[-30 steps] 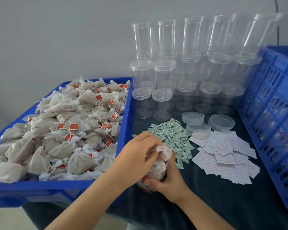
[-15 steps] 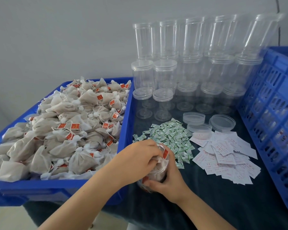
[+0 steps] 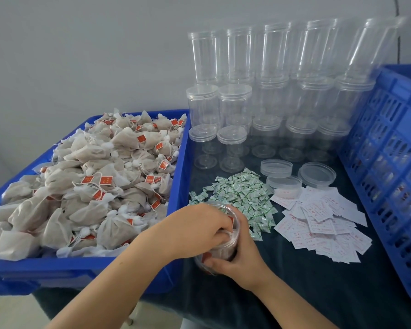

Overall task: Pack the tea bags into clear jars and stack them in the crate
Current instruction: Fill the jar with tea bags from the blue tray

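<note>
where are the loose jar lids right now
In the head view, the loose lids lie right of centre on the dark cloth, between the stacked empty jars behind and the white paper slips in front.

- A clear jar (image 3: 223, 243) is tilting on the dark table, its open mouth up, with tea bags showing inside it.
- A big heap of tea bags (image 3: 86, 186), white pouches with little red tags, is lying in the blue tray on the left.
- Empty clear jars (image 3: 266, 96) are standing stacked at the back.
- The blue crate (image 3: 389, 167) is sitting on the right.
</note>
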{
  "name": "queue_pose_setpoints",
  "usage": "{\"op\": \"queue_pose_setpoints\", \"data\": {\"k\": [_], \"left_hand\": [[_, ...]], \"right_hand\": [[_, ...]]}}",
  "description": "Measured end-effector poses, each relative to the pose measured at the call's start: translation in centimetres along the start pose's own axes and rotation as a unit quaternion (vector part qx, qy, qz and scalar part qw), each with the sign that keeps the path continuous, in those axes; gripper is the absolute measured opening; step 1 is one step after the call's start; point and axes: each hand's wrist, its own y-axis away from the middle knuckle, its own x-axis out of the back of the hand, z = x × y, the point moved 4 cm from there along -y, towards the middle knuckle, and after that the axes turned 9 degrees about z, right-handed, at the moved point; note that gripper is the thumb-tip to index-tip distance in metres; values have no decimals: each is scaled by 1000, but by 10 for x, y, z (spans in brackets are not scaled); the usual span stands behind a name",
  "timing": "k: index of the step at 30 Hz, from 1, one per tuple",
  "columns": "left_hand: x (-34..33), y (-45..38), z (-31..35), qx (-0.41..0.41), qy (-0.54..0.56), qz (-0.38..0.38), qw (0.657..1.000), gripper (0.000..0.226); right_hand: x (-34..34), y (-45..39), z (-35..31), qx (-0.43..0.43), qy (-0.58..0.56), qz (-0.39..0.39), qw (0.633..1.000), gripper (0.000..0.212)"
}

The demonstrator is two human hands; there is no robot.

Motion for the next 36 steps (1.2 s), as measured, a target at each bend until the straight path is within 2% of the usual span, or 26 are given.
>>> {"op": "queue_pose_setpoints", "data": {"k": [11,17,26,29,31,36], "left_hand": [[0,-5,6,9,-40,-111,993,30],[-2,-11,7,18,-68,-171,983,25],[5,-15,8,9,-48,-196,979,31],[11,-16,10,6,-21,-185,983,28],[22,-17,10,12,-5,-148,989,26],[55,-36,-5,26,58,47,997,20]], "right_hand": [[-1,-1,-3,30,12,1,999,98],[-1,-2,-5,36,4,-4,999,96],[0,-2,-1,26,3,2,1000,96],[0,-2,0,24,3,8,1000,95],[0,-2,1,25,4,9,1000,91],[-1,-2,0,36,9,18,999,92]]}}
